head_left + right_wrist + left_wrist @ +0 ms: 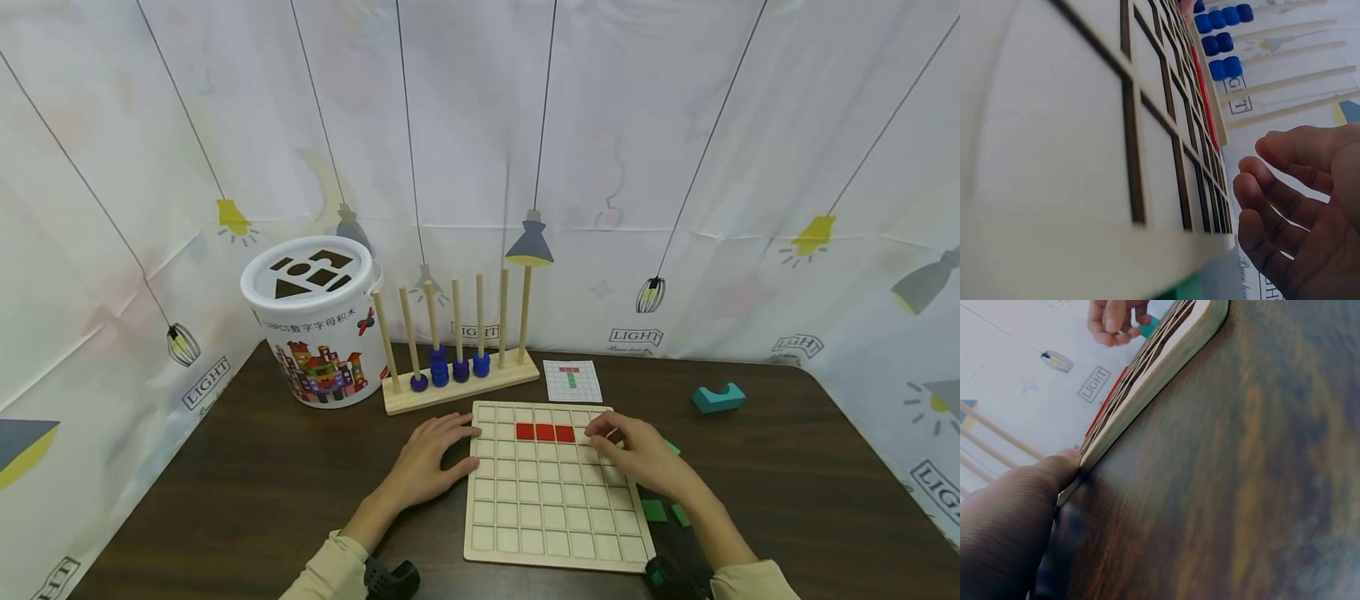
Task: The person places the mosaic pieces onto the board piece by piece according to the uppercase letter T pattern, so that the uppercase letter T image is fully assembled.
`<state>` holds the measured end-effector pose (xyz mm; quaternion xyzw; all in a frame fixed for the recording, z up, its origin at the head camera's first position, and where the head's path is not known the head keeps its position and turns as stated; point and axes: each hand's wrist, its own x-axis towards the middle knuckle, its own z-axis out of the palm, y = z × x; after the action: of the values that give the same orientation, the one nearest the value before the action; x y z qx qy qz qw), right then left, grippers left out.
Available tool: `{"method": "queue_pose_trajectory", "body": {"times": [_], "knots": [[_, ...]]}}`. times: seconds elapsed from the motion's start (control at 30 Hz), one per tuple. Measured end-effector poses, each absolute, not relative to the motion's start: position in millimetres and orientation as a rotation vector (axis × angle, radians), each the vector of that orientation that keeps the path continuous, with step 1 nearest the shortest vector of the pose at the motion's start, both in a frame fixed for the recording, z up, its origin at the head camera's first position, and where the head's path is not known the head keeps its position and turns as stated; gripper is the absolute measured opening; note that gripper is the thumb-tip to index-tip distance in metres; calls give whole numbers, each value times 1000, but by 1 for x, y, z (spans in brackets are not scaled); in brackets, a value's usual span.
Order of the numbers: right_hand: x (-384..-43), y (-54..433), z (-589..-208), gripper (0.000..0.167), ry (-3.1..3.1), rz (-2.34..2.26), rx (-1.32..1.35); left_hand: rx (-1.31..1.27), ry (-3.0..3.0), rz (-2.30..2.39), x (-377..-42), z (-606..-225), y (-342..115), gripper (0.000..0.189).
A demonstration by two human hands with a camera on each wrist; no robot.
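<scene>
A wooden grid board (555, 518) lies on the dark table, with several red square tiles (545, 432) side by side in its second row from the back. My left hand (423, 462) rests at the board's left edge, thumb and fingertips touching the rim. In the left wrist view, the thumb (1054, 472) presses against the wooden edge. Over the board's right side hovers my right hand (641, 454), just right of the red row. Its fingers are loosely bent, and the right wrist view shows nothing between the thumb and fingertips (1247, 187).
Green tiles (655, 511) lie right of the board, partly behind my right forearm. A pattern card (572, 381) sits behind it. Further back stand a peg rack (465, 388) with blue beads and a white bucket (322, 325). A teal block (718, 400) lies far right.
</scene>
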<state>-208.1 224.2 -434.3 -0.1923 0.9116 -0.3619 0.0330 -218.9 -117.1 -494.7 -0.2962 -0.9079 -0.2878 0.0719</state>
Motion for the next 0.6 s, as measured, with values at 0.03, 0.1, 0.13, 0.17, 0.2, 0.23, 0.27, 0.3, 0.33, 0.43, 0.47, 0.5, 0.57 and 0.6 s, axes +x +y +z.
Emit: {"method": "queue_pose_trajectory", "body": {"times": [0.03, 0.1, 0.13, 0.17, 0.2, 0.23, 0.27, 0.3, 0.33, 0.43, 0.47, 0.5, 0.57, 0.6], "knots": [[-206, 227, -434, 20, 2808, -1109, -595, -894, -2727, -864, -219, -495, -117, 47], [-203, 232, -433, 20, 2812, -1099, -604, -898, -2722, -860, -219, -495, -117, 46], [-202, 234, -433, 20, 2821, -1089, -609, -899, -2719, -858, -220, -495, -117, 46], [-201, 236, -433, 20, 2831, -1078, -613, -900, -2718, -853, -220, -495, -117, 46], [-201, 238, -433, 19, 2838, -1065, -613, -901, -2716, -850, -221, -495, -117, 46], [-200, 240, -433, 18, 2848, -1052, -612, -902, -2714, -850, -221, -495, -117, 46], [-199, 242, -433, 17, 2852, -1044, -607, -901, -2714, -846, -221, -495, -117, 46], [-197, 244, -432, 16, 2855, -1035, -600, -901, -2717, -847, -221, -495, -117, 46], [-195, 246, -432, 16, 2856, -1025, -595, -902, -2720, -847, -221, -496, -117, 46], [-190, 251, -429, 15, 2856, -1002, -590, -900, -2725, -848, -219, -497, -117, 46], [-188, 252, -429, 14, 2858, -987, -593, -899, -2726, -848, -219, -497, -117, 46], [-186, 254, -428, 14, 2860, -970, -594, -899, -2726, -850, -219, -498, -117, 46], [-184, 257, -426, 15, 2876, -939, -591, -895, -2723, -848, -219, -498, -117, 46], [-183, 259, -425, 15, 2880, -930, -594, -894, -2721, -849, -220, -497, -117, 46]]}}
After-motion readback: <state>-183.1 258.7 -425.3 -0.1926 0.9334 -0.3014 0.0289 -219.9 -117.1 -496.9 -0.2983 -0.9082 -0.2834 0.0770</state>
